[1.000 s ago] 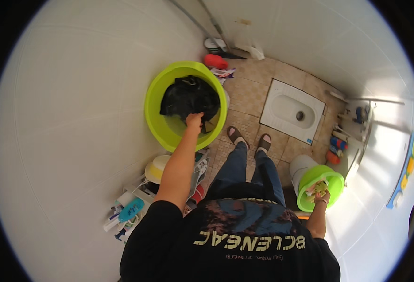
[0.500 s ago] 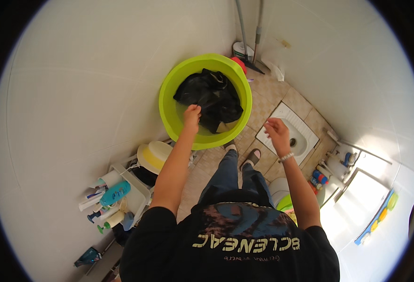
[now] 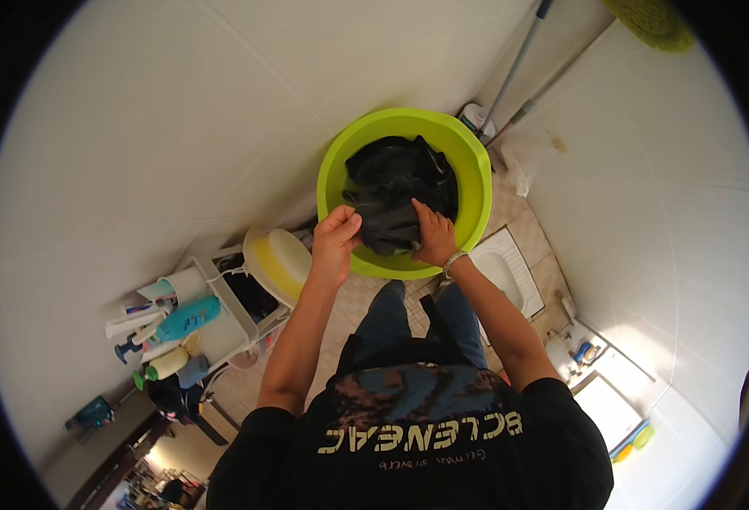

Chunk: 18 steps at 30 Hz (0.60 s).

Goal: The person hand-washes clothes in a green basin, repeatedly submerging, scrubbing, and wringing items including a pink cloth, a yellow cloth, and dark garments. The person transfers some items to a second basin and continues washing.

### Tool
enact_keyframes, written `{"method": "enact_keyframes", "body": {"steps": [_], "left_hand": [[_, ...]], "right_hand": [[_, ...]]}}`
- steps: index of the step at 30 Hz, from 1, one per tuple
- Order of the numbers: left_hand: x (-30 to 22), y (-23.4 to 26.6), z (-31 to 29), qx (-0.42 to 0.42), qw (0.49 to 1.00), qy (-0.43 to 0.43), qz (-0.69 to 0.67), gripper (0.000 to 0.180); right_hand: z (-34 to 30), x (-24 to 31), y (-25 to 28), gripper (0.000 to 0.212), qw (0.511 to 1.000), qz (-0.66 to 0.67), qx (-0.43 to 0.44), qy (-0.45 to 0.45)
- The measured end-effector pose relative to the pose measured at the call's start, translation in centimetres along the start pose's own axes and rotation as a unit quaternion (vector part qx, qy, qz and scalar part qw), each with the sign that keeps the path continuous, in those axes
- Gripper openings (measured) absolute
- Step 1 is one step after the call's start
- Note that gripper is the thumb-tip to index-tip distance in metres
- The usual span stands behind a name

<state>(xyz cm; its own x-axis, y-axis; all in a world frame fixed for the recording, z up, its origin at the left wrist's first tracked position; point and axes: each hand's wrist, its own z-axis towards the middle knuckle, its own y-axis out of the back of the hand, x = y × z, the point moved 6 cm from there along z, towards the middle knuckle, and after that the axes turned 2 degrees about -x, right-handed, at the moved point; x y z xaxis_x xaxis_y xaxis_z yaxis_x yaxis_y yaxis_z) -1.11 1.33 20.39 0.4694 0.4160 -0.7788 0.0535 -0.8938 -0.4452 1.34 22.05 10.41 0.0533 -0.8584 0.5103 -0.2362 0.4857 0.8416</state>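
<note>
A bright green plastic tub (image 3: 478, 170) stands in front of me, with a wet, bunched black garment (image 3: 398, 174) inside it. Over the tub's near left side, my left hand (image 3: 337, 240) is closed, pinching an edge of the black cloth between thumb and fingers. My right hand (image 3: 435, 236) reaches over the near right rim. Its fingers are stretched out and rest against the cloth, not wrapped round it. A light bracelet circles the right wrist. What kind of garment it is, I cannot tell.
To the left, a shelf rack (image 3: 237, 327) holds several bottles, among them a blue one (image 3: 189, 318). A cream and yellow basin (image 3: 276, 270) leans beside it. A white squat toilet (image 3: 503, 270) lies at the right; long-handled tools (image 3: 519, 72) lean in the far corner.
My right hand has moved left from over the squat toilet to the garment in the tub. The left hand has drawn back slightly with the cloth edge. The view has shifted.
</note>
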Motion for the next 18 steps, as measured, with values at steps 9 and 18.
{"method": "enact_keyframes", "body": {"steps": [9, 18], "left_hand": [[-8.5, -3.0, -1.5, -0.146, 0.976, -0.156, -0.032, 0.014], [-3.4, 1.8, 3.8, -0.333, 0.936, -0.11, 0.018, 0.03]], "right_hand": [[6.8, -1.4, 7.7, 0.035, 0.936, 0.327, 0.098, 0.082], [18.4, -9.3, 8.4, 0.04, 0.957, 0.256, 0.062, 0.119]]}}
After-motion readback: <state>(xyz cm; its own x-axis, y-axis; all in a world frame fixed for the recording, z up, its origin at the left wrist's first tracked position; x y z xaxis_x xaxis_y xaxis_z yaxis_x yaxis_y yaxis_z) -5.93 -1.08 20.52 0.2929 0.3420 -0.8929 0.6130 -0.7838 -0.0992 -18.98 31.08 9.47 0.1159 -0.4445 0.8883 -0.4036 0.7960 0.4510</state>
